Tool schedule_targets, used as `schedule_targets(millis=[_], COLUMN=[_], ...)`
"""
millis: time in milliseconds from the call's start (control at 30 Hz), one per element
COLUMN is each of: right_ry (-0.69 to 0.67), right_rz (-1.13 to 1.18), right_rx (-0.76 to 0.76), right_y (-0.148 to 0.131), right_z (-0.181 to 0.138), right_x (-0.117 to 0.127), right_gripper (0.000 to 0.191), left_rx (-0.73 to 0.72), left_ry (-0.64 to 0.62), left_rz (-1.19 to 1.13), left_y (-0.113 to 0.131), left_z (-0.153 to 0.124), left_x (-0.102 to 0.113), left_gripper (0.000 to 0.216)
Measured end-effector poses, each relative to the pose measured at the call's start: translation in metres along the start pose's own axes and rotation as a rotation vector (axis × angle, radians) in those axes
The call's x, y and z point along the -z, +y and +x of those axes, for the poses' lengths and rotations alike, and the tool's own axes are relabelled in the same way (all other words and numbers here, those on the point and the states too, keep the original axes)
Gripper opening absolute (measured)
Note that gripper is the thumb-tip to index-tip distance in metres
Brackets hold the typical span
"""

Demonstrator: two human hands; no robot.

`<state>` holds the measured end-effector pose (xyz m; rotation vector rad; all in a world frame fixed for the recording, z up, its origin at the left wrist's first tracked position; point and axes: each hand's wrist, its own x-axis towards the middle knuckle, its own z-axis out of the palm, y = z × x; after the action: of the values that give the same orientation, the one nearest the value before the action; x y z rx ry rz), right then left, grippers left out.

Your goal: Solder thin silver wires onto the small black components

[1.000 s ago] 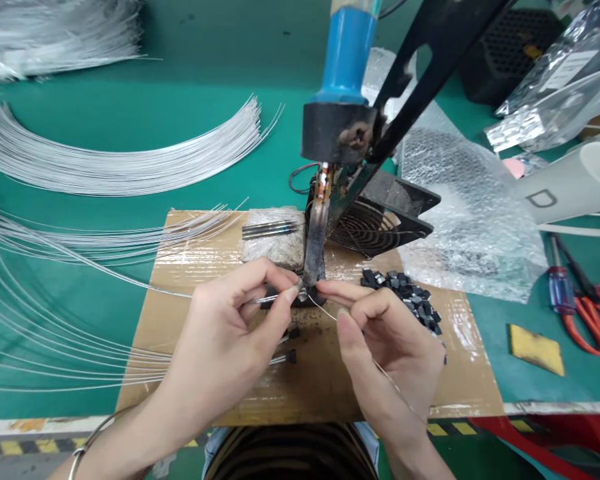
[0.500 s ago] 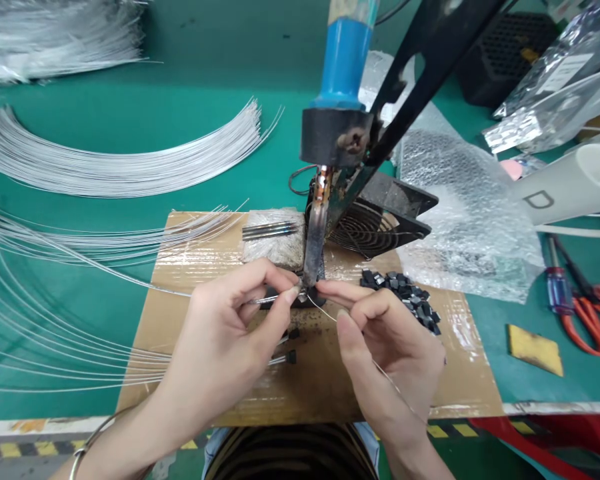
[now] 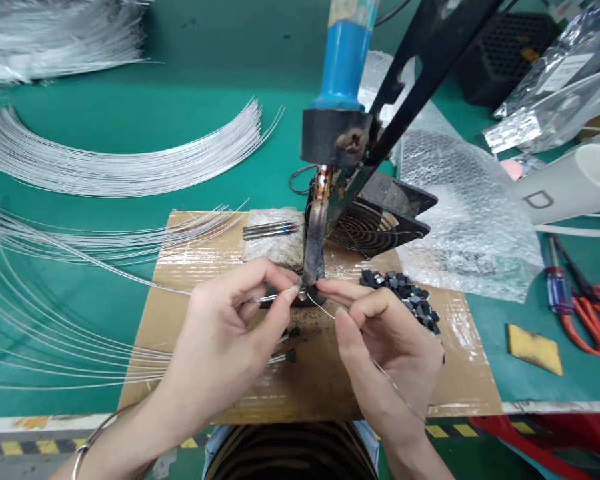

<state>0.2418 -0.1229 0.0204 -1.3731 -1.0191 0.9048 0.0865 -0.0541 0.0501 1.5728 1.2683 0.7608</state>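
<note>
At far left we had a curved bundle (image 3: 125, 170) of pale wires on the green table (image 3: 205, 97). Our left hand (image 3: 240, 320) pinched a few white strands (image 3: 265, 299) between thumb and forefinger, their ends close by the soldering iron (image 3: 314, 247); we could not tell whether they touched its tip. Our right hand (image 3: 390, 347) held a thin wire (image 3: 321, 309) in a narrow pinch, the wire's end right by that tip. Farther right we had a pile of black connectors (image 3: 403, 295), a yellow sponge (image 3: 535, 349) and a screwdriver (image 3: 559, 290).

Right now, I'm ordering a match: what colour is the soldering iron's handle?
The soldering iron's handle is mostly blue; see the head view.
</note>
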Motion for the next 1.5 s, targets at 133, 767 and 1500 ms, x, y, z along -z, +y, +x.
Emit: schedule_targets(millis=[133,767,1500], right_ry=[-0.020,-0.006,-0.020], right_rz=[-0.004,0.006,-0.001], right_rx=[0.021,0.019,0.042], right_y=[0.0012,0.0025,0.0039], right_z=[0.0005,0.0000,-0.0012], right_x=[0.0009,0.0006,0.0012], right_gripper=[0.021,0.020,0.019], left_rx=[-0.009,-0.006,0.006], left_ry=[0.005,-0.002,0.002], left_rz=[0.012,0.032,0.034], left_y=[0.0010,0.0008,0.0014], left_z=[-0.0007,-0.0020,-0.0018], left_x=[-0.0006,-0.0007,-0.0003], left_gripper=[0.014,0.012,0.010])
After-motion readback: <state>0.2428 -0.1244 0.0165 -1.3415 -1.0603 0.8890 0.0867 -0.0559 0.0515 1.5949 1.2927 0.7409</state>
